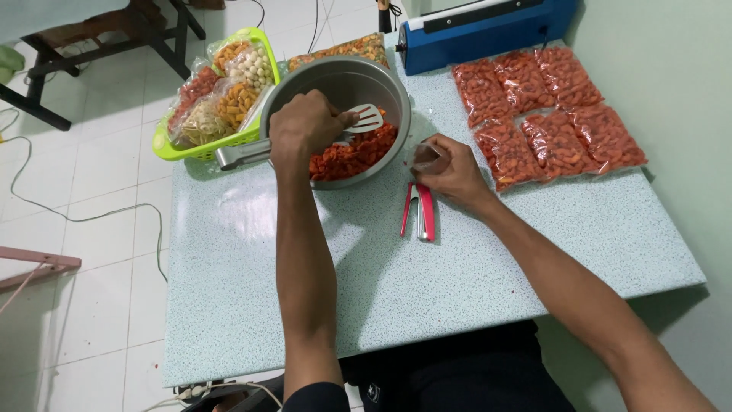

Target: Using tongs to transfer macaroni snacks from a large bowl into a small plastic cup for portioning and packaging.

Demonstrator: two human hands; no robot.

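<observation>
Left hand (305, 122) closed around the handle of a slotted spatula (364, 119), blade dipped into the pot (335, 84) just above the orange-red snacks (352, 155). Right hand (450, 168) pinched on a small clear bag (424, 156), held open right beside the pot's rim, on its right. Pot standing at the far middle of the pale speckled counter (427, 275), snacks heaped toward its near side, metal handle (240, 155) poking out to the left. Red stapler (421, 211) lying flat on the counter just below the right hand, near but not touching it. Six filled bags (545, 114) of the same orange-red snack laid in rows at the far right of the counter, well apart from the pot. Blue sealer (480, 30) along the far edge, behind those bags. One more filled bag (343, 50) wedged behind the pot. Green basket (202, 145) at the far left corner, packed with bagged mixed snacks, touching or almost touching the pot's handle. Cables trailing over the white tiled floor (84, 175) to the left.
</observation>
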